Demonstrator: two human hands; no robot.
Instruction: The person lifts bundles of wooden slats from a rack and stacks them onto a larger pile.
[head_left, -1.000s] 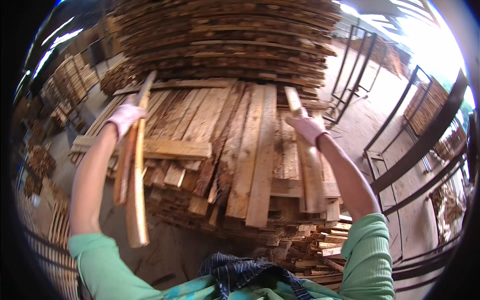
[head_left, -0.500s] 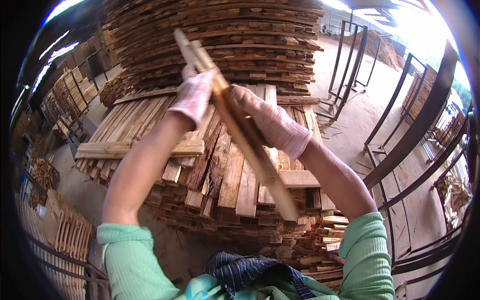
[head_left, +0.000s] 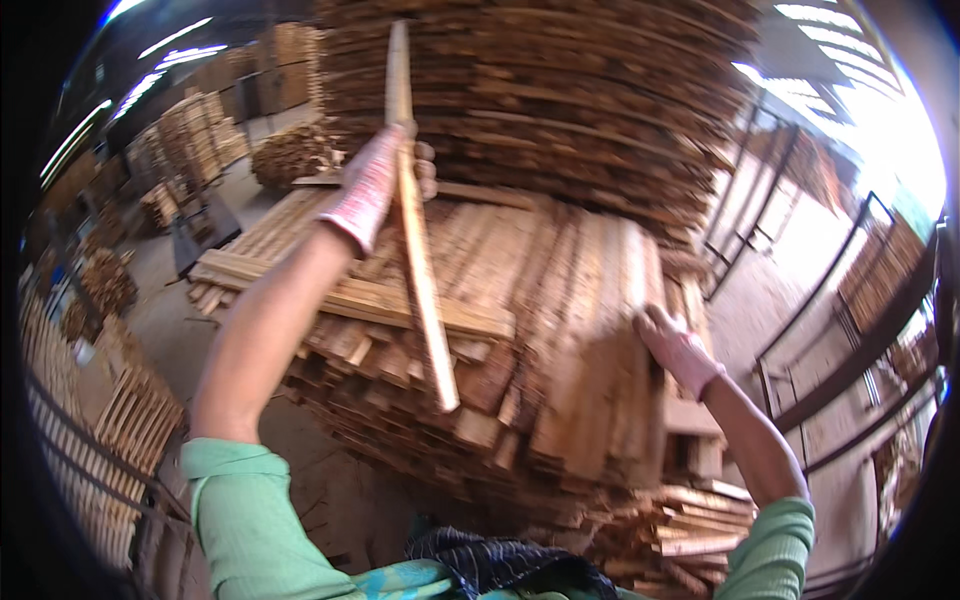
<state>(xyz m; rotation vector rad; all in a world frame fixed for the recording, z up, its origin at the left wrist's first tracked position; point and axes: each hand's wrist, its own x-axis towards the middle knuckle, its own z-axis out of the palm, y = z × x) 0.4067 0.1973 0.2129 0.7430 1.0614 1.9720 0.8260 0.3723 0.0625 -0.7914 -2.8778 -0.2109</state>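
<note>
My left hand, in a pale work glove, is raised and closed around a long narrow wooden slat that runs from high in the picture down toward me. My right hand, gloved too, rests with fingers spread on the right edge of a low stack of rough wooden planks. A thicker board lies crosswise over the near left side of that stack. Both my sleeves are green.
A tall pile of planks rises behind the low stack. Loose offcuts lie at the lower right. Metal racks stand to the right, slatted pallets to the left, more timber piles far left.
Both hands held the slat together half a second ago. Now only my left hand keeps it, lifted upright, while my right hand has dropped to the right edge of the plank stack.
</note>
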